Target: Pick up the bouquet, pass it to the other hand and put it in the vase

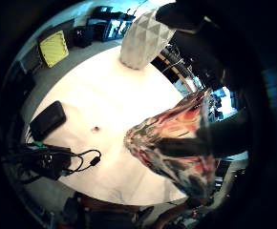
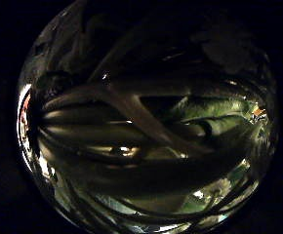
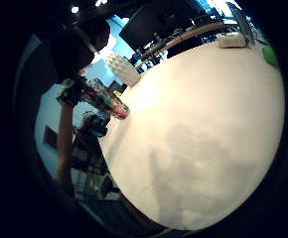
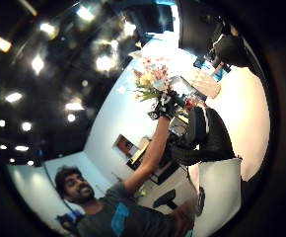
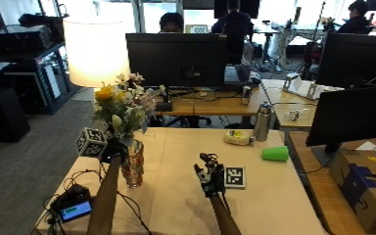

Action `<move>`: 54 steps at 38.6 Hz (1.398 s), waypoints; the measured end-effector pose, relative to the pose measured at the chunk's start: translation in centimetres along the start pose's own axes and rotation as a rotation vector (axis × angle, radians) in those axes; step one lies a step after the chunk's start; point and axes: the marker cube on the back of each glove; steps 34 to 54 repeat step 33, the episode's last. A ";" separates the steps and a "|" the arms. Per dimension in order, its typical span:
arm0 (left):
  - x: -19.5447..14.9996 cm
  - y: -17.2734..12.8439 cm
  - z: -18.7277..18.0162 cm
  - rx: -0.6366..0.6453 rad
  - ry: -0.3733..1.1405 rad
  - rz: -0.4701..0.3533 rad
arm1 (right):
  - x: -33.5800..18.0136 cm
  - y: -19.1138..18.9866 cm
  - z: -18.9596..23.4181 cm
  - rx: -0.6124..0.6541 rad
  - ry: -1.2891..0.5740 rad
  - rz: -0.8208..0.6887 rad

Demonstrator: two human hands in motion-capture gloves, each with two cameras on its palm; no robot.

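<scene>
My left hand (image 5: pixel 113 148) grips the bouquet (image 5: pixel 124 105) by its stems and holds it upright above the left side of the table (image 5: pixel 175 196). Yellow, white and pink flowers stand above the fist. The patterned reddish wrapper (image 5: pixel 133 169) hangs below it, and it shows as a cone (image 1: pixel 176 148) in the left little finger side palm view. Stems and leaves (image 2: pixel 146 131) fill the left thumb side palm view. A white faceted vase (image 1: pixel 143 38) stands at the table's far edge. My right hand (image 5: pixel 211 177) hovers open over the table's middle, apart from the bouquet.
A small device with a lit screen (image 5: pixel 75 209) and cables lie at the table's front left corner. A green cup (image 5: pixel 276 153), a steel bottle (image 5: pixel 262 121) and a pale roll (image 5: pixel 238 138) sit at the far right. Desks with monitors stand behind.
</scene>
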 end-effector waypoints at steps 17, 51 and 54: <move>-4.3 2.1 -3.6 -0.190 -0.215 0.013 | -1.5 -1.0 1.4 -0.012 0.045 -0.119; -1.3 4.1 -7.9 -0.029 -0.032 0.216 | -3.4 -0.5 3.9 -0.062 0.084 -0.079; -1.3 4.1 -7.9 -0.029 -0.032 0.216 | -3.4 -0.5 3.9 -0.062 0.084 -0.079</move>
